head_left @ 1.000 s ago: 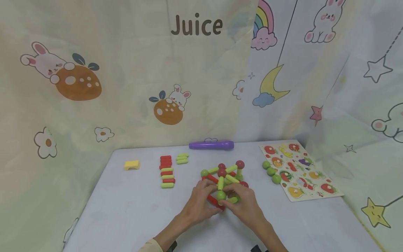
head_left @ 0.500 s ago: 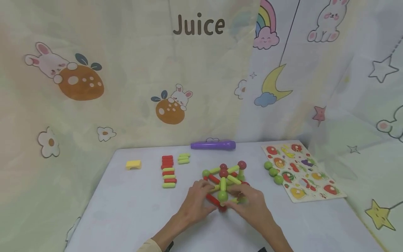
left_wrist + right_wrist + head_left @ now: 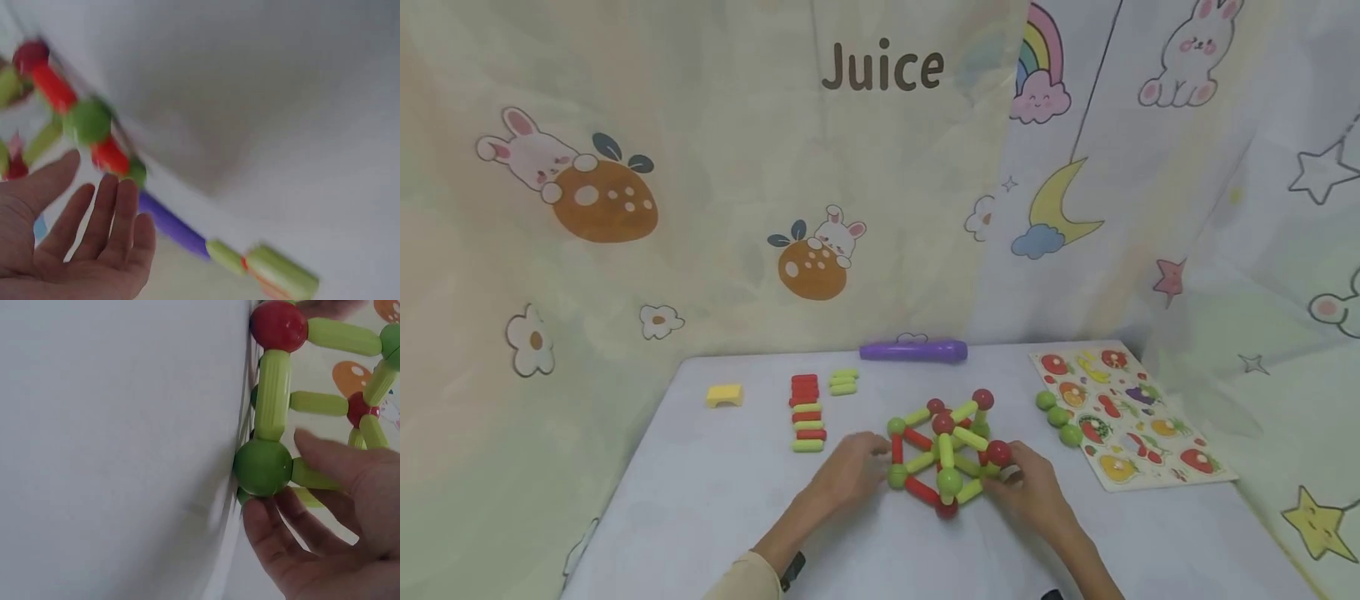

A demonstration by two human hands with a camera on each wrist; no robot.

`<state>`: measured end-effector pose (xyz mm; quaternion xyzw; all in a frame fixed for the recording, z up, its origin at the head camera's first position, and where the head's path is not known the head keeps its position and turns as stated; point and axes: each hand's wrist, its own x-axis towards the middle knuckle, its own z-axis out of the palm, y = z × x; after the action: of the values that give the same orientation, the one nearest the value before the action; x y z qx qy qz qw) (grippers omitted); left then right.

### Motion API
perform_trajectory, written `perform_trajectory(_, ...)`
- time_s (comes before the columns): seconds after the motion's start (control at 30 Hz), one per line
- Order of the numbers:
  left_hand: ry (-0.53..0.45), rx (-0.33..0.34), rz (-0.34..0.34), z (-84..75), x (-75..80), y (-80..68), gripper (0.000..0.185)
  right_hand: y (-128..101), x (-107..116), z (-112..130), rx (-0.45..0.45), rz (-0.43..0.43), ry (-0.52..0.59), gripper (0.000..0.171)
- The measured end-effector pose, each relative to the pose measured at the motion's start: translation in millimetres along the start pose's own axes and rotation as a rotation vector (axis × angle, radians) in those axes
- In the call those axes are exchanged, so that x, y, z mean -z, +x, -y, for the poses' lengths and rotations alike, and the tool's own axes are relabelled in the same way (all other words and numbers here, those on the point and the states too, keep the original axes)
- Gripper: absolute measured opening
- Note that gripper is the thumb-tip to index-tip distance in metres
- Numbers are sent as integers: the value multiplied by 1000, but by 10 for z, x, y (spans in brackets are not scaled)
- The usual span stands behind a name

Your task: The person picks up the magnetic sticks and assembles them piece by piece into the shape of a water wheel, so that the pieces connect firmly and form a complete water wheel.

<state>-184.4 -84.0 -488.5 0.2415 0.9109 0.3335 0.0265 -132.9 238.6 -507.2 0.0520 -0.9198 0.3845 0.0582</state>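
A frame of red and green rods joined by balls stands on the white table. My left hand lies just left of it, fingers straight and apart, holding nothing; the left wrist view shows the left hand open below the frame. My right hand sits at the frame's right side by a red ball. In the right wrist view the right hand has relaxed fingers lying beside a green ball and a green rod.
Loose red and green rods lie in a row at left, with a few green ones and a yellow block nearby. A purple stick lies at the back. Three green balls and a fruit puzzle board lie right.
Both hands have drawn away from the middle of the frame to its sides. The frame's near corner now shows uncovered.
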Motion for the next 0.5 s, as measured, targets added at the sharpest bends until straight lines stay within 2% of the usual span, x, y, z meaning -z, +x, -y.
perform_trajectory(0.1,58,31,-131,153,249,257,33,30,21,-11,9,-36,10,36)
perform_trajectory(0.17,177,57,-222,296,369,455,30,38,36,-16,1,-31,13,35)
perform_trajectory(0.23,314,89,-261,443,426,614,25,33,40,-23,-11,-4,19,35)
perform_trajectory(0.33,502,92,-232,614,412,783,18,18,34,-39,-23,28,37,36)
perform_trajectory(0.5,624,92,-174,692,331,897,9,14,37,-65,13,44,58,35)
